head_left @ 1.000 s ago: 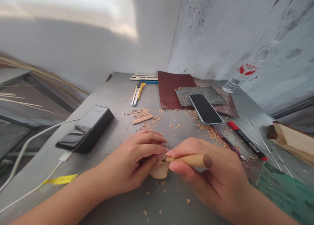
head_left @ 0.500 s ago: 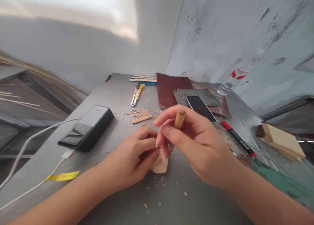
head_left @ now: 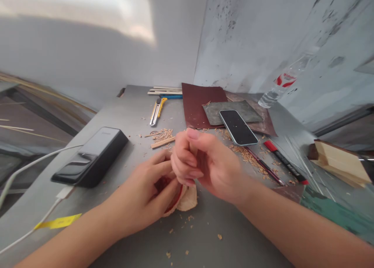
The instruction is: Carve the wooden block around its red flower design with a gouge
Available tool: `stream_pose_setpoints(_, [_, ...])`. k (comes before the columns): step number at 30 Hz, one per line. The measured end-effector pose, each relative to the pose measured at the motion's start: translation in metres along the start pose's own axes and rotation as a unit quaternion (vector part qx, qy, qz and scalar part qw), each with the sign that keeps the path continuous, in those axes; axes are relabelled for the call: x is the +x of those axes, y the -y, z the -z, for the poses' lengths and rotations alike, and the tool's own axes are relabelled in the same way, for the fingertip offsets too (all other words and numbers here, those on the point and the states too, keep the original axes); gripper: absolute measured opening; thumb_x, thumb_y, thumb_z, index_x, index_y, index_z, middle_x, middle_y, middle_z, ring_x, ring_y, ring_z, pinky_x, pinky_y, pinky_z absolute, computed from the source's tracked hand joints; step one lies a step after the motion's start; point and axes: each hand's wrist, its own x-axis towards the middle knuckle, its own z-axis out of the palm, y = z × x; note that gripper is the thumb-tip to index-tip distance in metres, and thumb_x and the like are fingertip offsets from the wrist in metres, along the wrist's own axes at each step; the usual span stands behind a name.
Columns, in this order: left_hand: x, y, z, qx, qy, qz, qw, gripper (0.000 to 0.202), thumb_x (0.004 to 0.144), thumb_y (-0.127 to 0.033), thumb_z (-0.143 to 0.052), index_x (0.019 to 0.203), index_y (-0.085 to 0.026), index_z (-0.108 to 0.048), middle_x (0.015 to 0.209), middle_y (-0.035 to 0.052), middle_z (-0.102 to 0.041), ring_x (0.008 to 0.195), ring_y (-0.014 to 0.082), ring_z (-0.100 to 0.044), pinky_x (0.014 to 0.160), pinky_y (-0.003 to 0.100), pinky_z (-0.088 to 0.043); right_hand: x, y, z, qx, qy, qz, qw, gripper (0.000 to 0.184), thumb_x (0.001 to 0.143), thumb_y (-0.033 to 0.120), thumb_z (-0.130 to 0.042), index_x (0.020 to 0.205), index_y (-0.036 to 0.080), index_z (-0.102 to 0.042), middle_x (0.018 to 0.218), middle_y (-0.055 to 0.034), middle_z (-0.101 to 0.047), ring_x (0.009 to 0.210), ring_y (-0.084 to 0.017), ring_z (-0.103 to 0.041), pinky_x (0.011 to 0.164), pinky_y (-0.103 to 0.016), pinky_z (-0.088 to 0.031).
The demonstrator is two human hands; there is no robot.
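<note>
My left hand [head_left: 146,188] is closed on a pale carved wood piece [head_left: 188,200] with a red line along it, pressed against the table top. Part of that piece shows below the fingers and the rest is covered. Wrapped in a fist just above it, my right hand [head_left: 209,163] grips a tool with a round wooden handle [head_left: 193,148]. Only a little of the handle shows between thumb and fingers. The tool's working end is hidden, so its exact kind and whether it touches the wood cannot be made out.
Wood shavings [head_left: 165,135] and a small wood strip [head_left: 162,142] lie ahead. Around them are a yellow utility knife [head_left: 157,111], brown sandpaper [head_left: 201,104], a phone [head_left: 238,127], a red-capped marker [head_left: 284,161], a water bottle [head_left: 277,87] and a black power bank [head_left: 93,155] with a white cable.
My right hand has turned from a loose pen-like hold into a tighter fist around the handle. More of the wood piece and its red line shows. The view has shifted slightly.
</note>
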Motion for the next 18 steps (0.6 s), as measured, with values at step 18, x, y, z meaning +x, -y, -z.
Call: stream_pose_setpoints(18, [-0.005, 0.004, -0.004, -0.02, 0.05, 0.071, 0.996, 0.026, 0.1, -0.022, -0.049, 0.077, -0.023, -0.061, 0.058, -0.0029, -0.055, 0.053, 0.0135, -0.054, 0.048, 0.023, -0.044, -0.006, 0.004, -0.015, -0.019, -0.031, 0.06, 0.998, 0.047, 0.104, 0.038, -0.047, 0.061, 0.024, -0.033, 0.058, 0.0058, -0.024, 0.052, -0.013, -0.027, 0.054, -0.033, -0.02])
